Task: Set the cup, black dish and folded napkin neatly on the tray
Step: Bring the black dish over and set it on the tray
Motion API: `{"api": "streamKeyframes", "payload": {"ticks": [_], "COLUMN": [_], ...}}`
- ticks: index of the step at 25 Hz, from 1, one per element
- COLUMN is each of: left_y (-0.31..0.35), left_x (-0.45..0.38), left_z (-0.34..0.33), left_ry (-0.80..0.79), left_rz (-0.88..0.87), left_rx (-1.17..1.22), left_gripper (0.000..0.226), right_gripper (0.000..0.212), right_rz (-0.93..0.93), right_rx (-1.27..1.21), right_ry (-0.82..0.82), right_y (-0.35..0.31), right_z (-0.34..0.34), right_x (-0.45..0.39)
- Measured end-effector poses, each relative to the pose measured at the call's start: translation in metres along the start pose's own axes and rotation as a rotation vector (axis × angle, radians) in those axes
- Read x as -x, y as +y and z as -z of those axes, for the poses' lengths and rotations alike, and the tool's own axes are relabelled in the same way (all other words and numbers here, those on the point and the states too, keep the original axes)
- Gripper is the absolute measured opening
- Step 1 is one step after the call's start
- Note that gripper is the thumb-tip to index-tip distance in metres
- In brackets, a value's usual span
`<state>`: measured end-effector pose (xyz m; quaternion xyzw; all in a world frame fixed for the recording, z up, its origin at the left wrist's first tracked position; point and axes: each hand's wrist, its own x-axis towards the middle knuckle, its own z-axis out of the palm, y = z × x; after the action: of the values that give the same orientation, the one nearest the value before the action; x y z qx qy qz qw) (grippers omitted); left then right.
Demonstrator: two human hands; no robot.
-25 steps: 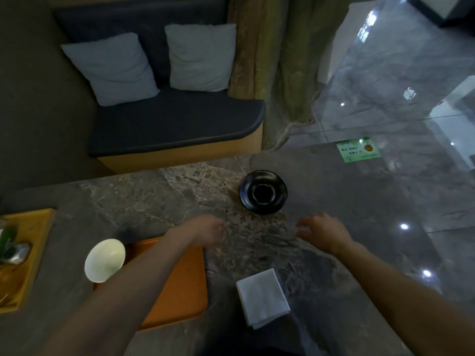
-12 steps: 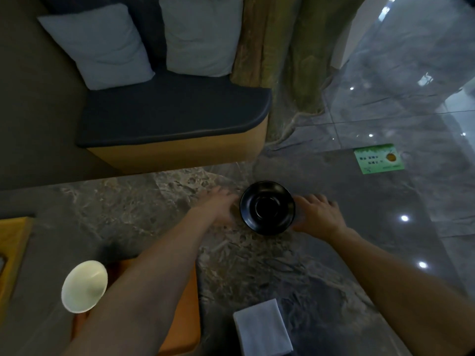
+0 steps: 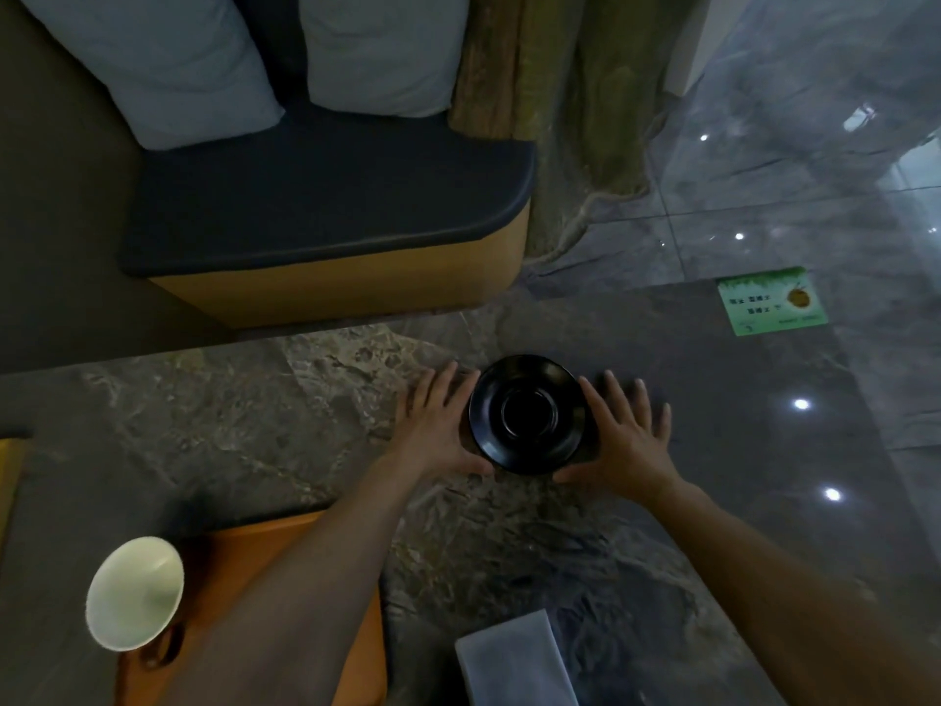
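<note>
Both hands flank the black dish (image 3: 527, 414) on the bench (image 3: 265, 420): left hand (image 3: 437, 431) at 9 o'clock, right hand (image 3: 624, 440) at 3 o'clock, fingers spread wide, flat.

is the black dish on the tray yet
No. The black dish sits on the stone table between both hands, apart from the orange tray.

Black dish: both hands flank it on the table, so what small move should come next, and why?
Probably close both hands, left hand and right hand, onto the black dish rim and lift: palms lie flat beside it, and it sits far from the orange tray.
</note>
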<state>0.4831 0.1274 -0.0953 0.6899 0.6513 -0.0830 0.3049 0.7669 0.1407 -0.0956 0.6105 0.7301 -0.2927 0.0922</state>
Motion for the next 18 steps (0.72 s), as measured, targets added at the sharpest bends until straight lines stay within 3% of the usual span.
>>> {"api": "streamKeyframes", "payload": {"ticks": [9,18], "left_y": [0.003,0.009], "left_x": [-0.002,0.015], "left_z": [-0.011,-0.015], "left_ry": [0.06,0.062], "left_rz": [0.036,0.057], "left_rx": [0.116,0.171], "left_gripper": [0.135,0.129], "right_gripper": [0.129,0.126], "right_rz": [-0.003,-0.026], "right_rx": [-0.113,-0.187], "right_ry": [0.073,0.024], "right_y": [-0.002,-0.009], "right_z": [-0.01,-0.008], "right_x": [-0.001,0.011]}}
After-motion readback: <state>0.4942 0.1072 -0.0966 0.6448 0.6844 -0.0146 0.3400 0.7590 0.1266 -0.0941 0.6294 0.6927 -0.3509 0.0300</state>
